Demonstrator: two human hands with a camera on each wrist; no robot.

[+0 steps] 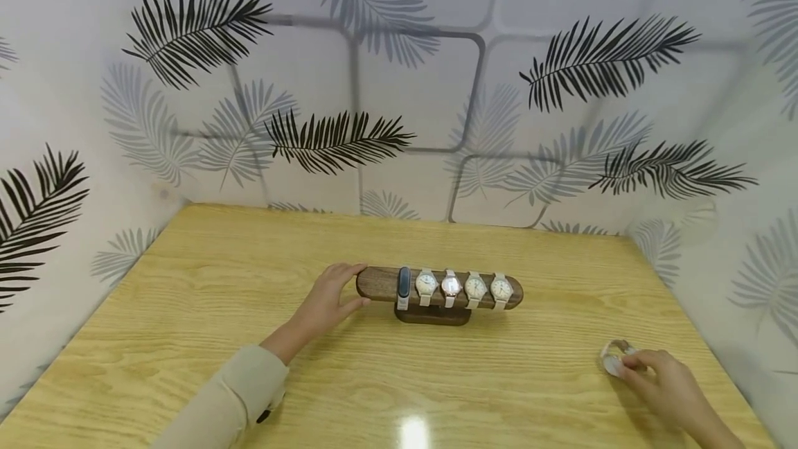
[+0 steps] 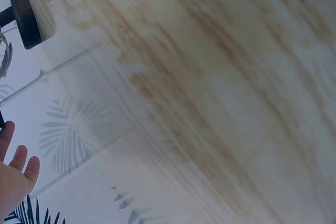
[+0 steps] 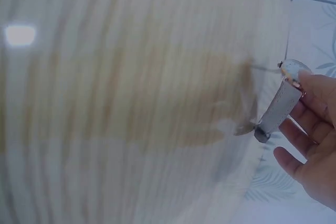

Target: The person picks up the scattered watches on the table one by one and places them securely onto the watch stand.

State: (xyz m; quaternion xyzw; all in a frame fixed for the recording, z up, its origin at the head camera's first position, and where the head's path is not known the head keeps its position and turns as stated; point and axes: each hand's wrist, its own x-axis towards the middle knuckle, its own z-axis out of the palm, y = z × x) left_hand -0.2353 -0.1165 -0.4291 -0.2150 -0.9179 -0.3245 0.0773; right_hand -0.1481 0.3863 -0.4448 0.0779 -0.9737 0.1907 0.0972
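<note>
A dark wooden watch stand point(image 1: 377, 284) stands mid-table, its rounded bar on a small base point(image 1: 433, 318). A fitness band point(image 1: 404, 284) and several wristwatches point(image 1: 476, 287) with pale straps are wrapped round the bar. My left hand point(image 1: 324, 303) holds the bar's left end, fingertips at the upper edge and thumb at the lower. Only part of that hand point(image 2: 14, 179) shows in the left wrist view. Away to the right, my right hand point(image 1: 673, 386) pinches another wristwatch point(image 1: 614, 365) above the table. Its pale strap point(image 3: 282, 103) hangs below the round dial in the right wrist view.
The wood-grain table point(image 1: 262, 241) runs back to a wall point(image 1: 411, 102) with a leaf pattern. More wall rises along both sides of the table. A bright light reflection lies on the tabletop near the front.
</note>
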